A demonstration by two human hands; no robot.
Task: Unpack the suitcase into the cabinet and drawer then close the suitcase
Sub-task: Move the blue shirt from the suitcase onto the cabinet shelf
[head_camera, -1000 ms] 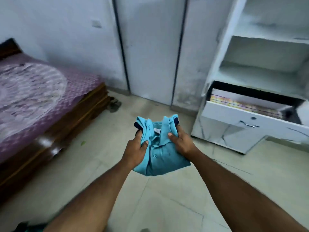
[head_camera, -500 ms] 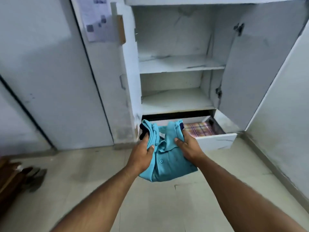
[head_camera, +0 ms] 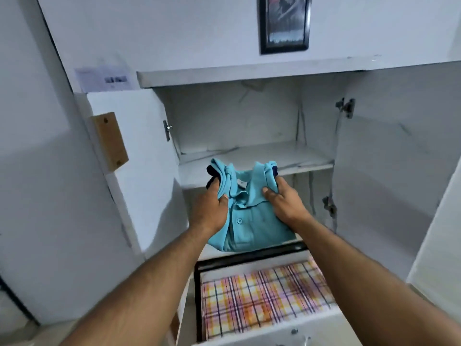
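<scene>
Shirt [head_camera: 249, 216] raised nearer cabinet [head_camera: 252, 161] shelf, collar pointing away, both hands' fingers [head_camera: 214, 188] clamped on it

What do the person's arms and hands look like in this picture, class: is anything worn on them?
Both forearms are bare: no sleeves, gloves, watch, bracelets or rings show. The left hand and right hand have short, plain fingernails. Fine hair shows along the forearms.

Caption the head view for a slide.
Both hands, left and right, hold a folded turquoise polo shirt before the open white cabinet, above a drawer holding plaid cloth.
</scene>
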